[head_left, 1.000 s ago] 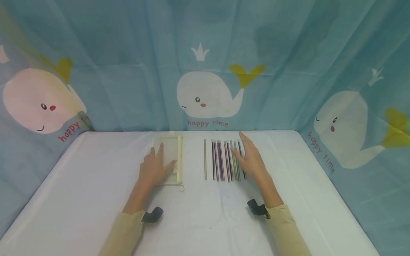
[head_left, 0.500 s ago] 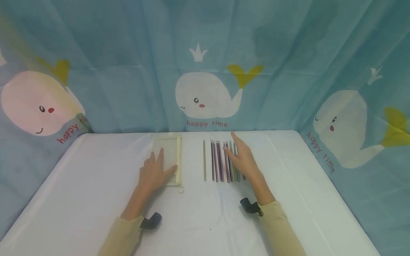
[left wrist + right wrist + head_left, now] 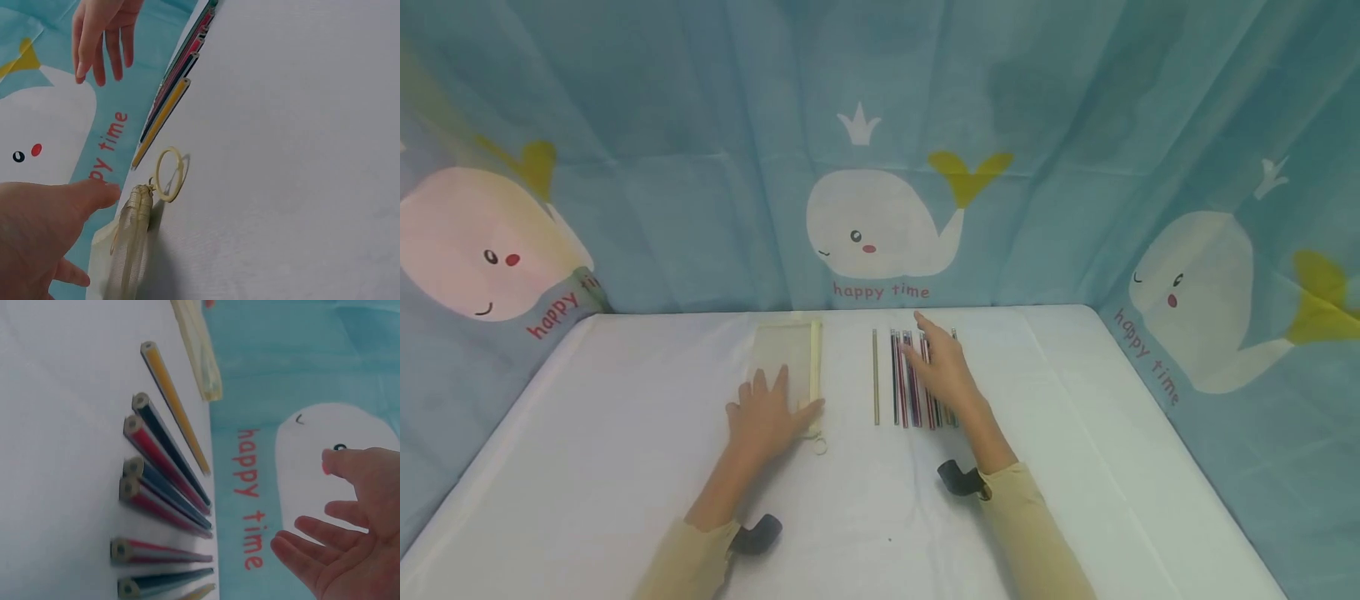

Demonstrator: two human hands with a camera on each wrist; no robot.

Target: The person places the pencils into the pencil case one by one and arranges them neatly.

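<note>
A pale, see-through zip pouch [image 3: 782, 346] lies on the table, left of the middle. My left hand [image 3: 763, 421] is over its near half with fingers spread and thumb toward the zip edge; whether it touches the pouch I cannot tell. In the left wrist view a cream ring [image 3: 180, 169] hangs from the zip's end. Several coloured pencils lie side by side to the right, among them a red pencil [image 3: 153, 440]. A yellow pencil [image 3: 876, 379] lies a little apart at their left. My right hand [image 3: 946, 367] hovers over the row, fingers extended, holding nothing, and hides part of the pencils.
A white cloth [image 3: 625, 442] covers the table. Behind it hangs a blue curtain [image 3: 715, 233] with printed whales, close to the table's far edge. A black wrist piece [image 3: 758, 533] sits on the left wrist, and a similar black piece [image 3: 958, 477] is on the right.
My right hand has moved left across the pencils, uncovering those at the right end less. My left hand has slid toward the near end of the pouch. The pouch and pencils stay in place.
</note>
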